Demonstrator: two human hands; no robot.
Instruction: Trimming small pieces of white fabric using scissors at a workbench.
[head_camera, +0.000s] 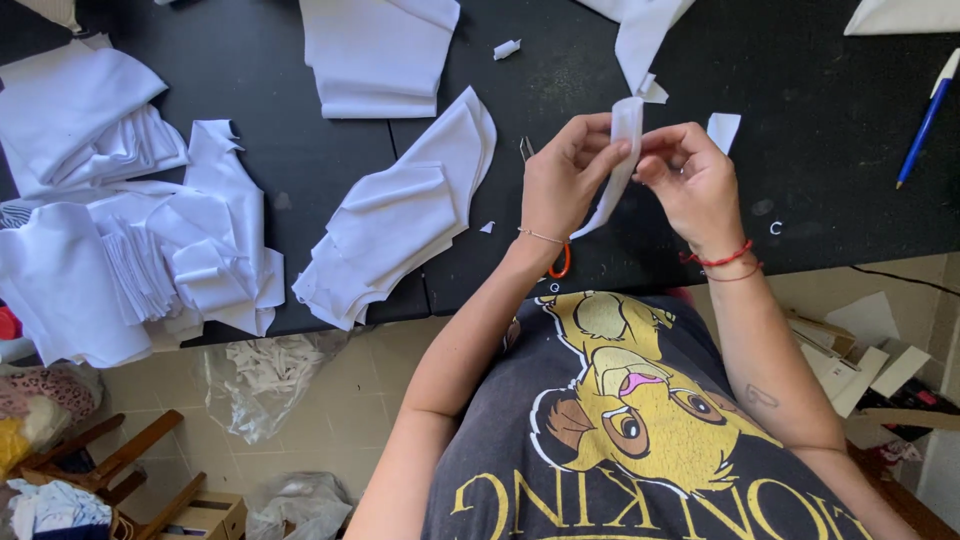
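Note:
My left hand (560, 180) and my right hand (695, 180) both pinch a narrow strip of white fabric (622, 150) held above the black table (820, 170). The strip hangs down between the two hands. Scissors with an orange handle (561, 262) lie on the table under my left wrist, mostly hidden. A small white fabric scrap (722, 130) lies just beyond my right hand.
Piles of cut white fabric pieces (130, 240) cover the table's left side, with more pieces at centre (400, 215) and at the far edge (375, 55). A blue pen (925, 120) lies at right. A clear plastic bag of scraps (265, 375) hangs below the table edge.

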